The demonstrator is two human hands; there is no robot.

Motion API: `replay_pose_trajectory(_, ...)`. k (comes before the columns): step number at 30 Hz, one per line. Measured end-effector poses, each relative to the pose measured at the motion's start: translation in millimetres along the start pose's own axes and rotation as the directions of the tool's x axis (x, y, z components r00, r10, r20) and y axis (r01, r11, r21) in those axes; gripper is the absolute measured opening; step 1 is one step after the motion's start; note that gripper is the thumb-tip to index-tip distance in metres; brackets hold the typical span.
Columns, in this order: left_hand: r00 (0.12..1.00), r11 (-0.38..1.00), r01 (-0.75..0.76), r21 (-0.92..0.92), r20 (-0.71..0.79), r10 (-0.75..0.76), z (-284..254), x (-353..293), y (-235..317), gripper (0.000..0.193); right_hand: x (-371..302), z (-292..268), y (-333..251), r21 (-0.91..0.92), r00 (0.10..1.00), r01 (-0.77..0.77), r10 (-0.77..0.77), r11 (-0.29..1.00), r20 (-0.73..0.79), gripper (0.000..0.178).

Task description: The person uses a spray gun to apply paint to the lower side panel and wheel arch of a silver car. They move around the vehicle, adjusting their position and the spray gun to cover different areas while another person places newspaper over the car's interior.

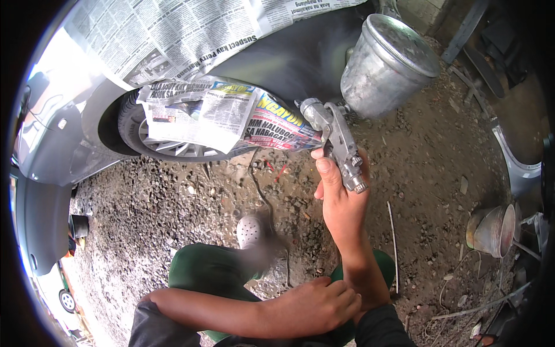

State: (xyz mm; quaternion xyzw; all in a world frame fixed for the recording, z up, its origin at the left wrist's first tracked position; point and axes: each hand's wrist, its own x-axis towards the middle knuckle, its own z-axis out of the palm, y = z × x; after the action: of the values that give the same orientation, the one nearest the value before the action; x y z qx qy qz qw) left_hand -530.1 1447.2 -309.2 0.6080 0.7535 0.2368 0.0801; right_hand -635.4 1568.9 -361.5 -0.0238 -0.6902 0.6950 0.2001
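Observation:
My right hand (341, 191) is wrapped round the handle of a metal spray gun (335, 130), thumb on the near side. Its large silver paint cup (387, 63) sits at the upper right, lid toward me. The nozzle points up and left at a dark grey car panel (306, 49), with a pale haze before it. Below the panel, newspaper (202, 115) covers part of a car wheel (130, 124). My left hand (318, 303) lies closed against my right forearm; what its curled fingers hold, if anything, is hidden.
More newspaper (167, 34) masks the car body above the wheel. A thin dark hose (261, 194) runs over wet gravel (144, 202). A stained bucket (491, 231) and scrap stand at the right. My shoe (248, 232) and green-clad knees are below.

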Motion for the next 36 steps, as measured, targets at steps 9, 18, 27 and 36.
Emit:
replay_pose_trajectory(9, 0.999, 1.000, 0.005, -0.008, 0.036, -0.005, -2, 2, 0, 0.031, 4, -7, -1, 0.018, 1.000, -0.011, 0.011, 1.000, -0.004, 0.030)
replay_pose_trajectory(18, 0.997, 0.999, 0.016, 0.029, 0.070, -0.018, -5, 4, 4, 0.030, 6, -15, -9, 0.039, 0.992, -0.090, 0.093, 0.995, -0.090, 0.031)
replay_pose_trajectory(27, 0.998, 0.995, -0.024, -0.101, 0.059, 0.030, 5, 0, 0, 0.031, 0, 9, 7, -0.032, 0.997, 0.076, -0.075, 0.997, 0.021, 0.034)
replay_pose_trajectory(36, 0.999, 0.996, 0.005, -0.086, 0.049, 0.000, 9, -9, -3, 0.010, -1, 18, 7, -0.029, 0.993, 0.015, -0.012, 0.999, 0.118, 0.031)
